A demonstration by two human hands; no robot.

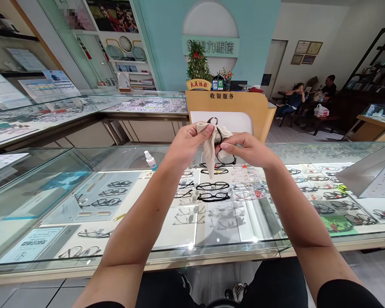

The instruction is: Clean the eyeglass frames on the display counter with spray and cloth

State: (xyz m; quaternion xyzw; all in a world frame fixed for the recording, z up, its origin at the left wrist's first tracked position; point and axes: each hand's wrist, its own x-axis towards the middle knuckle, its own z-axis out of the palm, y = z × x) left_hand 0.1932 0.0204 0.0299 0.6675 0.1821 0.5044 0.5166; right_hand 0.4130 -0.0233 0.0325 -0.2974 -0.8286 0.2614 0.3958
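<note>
Both my hands are raised together above a glass display counter (167, 256). My left hand (188, 141) pinches a beige cleaning cloth (209, 147) that hangs down between the hands. My right hand (248, 149) grips a pair of black-framed glasses (226, 159), partly wrapped in the cloth; one lens rim shows below the fingers and a bit of frame above the cloth. Rows of glasses (213, 192) lie inside the counter under my hands.
A small white spray bottle (150, 160) stands on the glass left of my hands. A wooden cashier desk (231, 109) with a potted plant (198, 64) faces me. Two people sit at the back right (295, 100). More display counters run along the left (35, 117).
</note>
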